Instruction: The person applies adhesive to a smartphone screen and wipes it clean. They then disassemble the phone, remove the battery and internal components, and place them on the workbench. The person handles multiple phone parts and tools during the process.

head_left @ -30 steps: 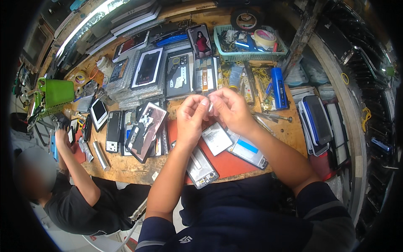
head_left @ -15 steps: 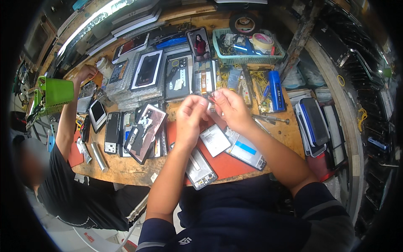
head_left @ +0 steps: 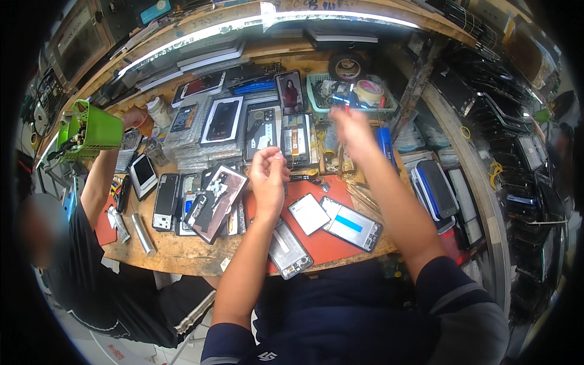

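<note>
My left hand (head_left: 269, 176) is raised over the red mat (head_left: 336, 190), fingers curled and thumb against the forefinger; whatever they pinch is hidden. Farther right and away from me, my right hand (head_left: 354, 129) is blurred in front of the basket. Its fingers look closed, and a small red bit shows at their tips. Below the hands lie a flat white square piece (head_left: 308, 214), an opened phone frame with a blue strip (head_left: 353, 225) and another opened phone frame (head_left: 289, 248) near my left forearm. Neither hand touches these.
A teal basket (head_left: 317, 111) of tape and parts stands at the back. Phones in bubble wrap (head_left: 193, 152) are stacked left of centre. A blue cylinder (head_left: 385, 146) stands by my right forearm. At left, a co-worker's arm (head_left: 100, 182) reaches behind a green basket (head_left: 100, 131).
My hands, close together before, are now apart. The right one has moved away from me toward the back basket; the left has dropped slightly. The view has tilted up.
</note>
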